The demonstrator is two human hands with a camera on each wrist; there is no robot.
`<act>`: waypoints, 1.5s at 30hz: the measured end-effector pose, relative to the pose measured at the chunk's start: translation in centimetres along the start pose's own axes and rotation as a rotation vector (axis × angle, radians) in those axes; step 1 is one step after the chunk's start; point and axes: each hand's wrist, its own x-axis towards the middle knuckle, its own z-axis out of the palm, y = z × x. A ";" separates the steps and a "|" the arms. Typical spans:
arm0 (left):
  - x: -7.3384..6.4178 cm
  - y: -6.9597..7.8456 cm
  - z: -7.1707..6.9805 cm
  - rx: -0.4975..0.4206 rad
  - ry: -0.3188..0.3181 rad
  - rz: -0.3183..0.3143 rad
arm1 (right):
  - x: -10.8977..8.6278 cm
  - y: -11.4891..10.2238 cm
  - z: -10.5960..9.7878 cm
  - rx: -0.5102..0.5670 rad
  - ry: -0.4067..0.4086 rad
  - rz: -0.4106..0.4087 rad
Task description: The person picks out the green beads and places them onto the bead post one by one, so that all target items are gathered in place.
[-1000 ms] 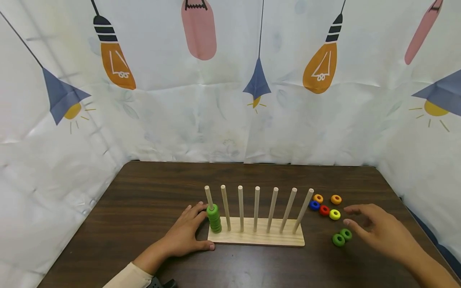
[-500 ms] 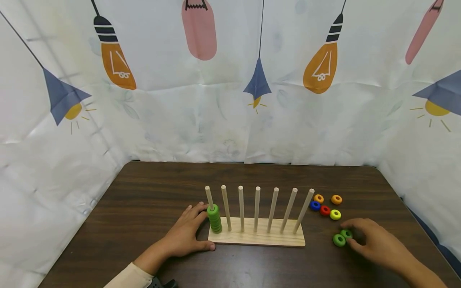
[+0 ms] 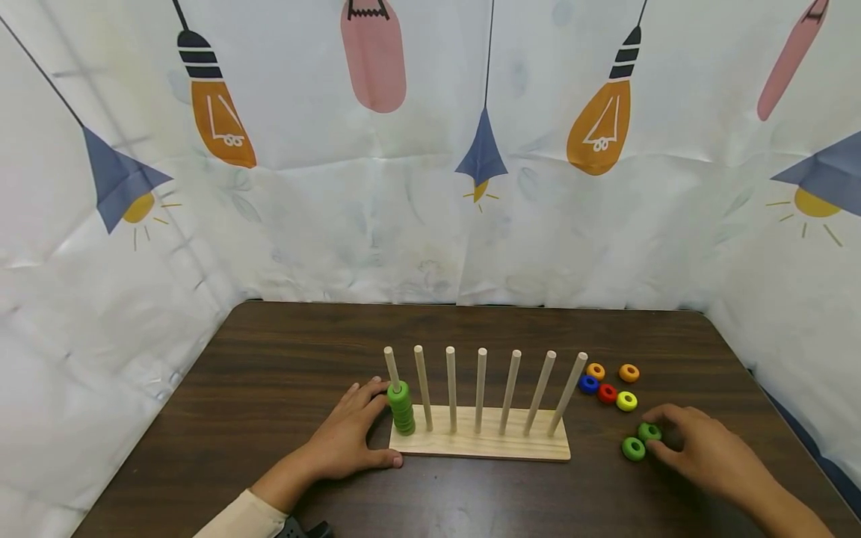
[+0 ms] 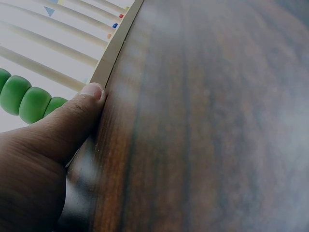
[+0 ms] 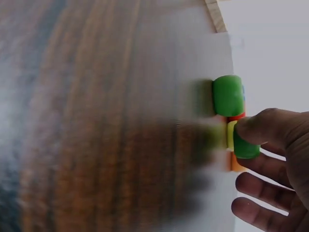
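A wooden peg rack [image 3: 479, 442] with several upright pegs stands on the table. Green ring beads [image 3: 401, 409] are stacked on its leftmost peg. My left hand [image 3: 346, 437] grips the rack's left end, its thumb [image 4: 79, 108] along the front edge and its fingers toward the back. On the right, my right hand [image 3: 706, 452] pinches a green ring bead [image 5: 245, 146] between thumb and index finger, at table level. Another green bead [image 3: 633, 449] lies just beside it, to the left. The right hand's other fingers are spread below in the right wrist view.
Behind the green beads lie a yellow bead [image 3: 626, 401], a red bead [image 3: 608, 394], a blue bead [image 3: 588, 384] and two orange beads [image 3: 628, 373]. They are close to the rack's right end. A printed white curtain [image 3: 430, 224] hangs past the far edge of the brown table [image 3: 303, 336].
My right hand has come down and toward me from beside the yellow bead to the right green bead, which it now pinches and has shifted slightly. The left hand stays put.
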 end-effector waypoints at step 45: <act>0.0 0.1 -0.1 -0.008 -0.010 -0.009 | 2.0 -8.6 -7.2 -0.099 0.476 -0.437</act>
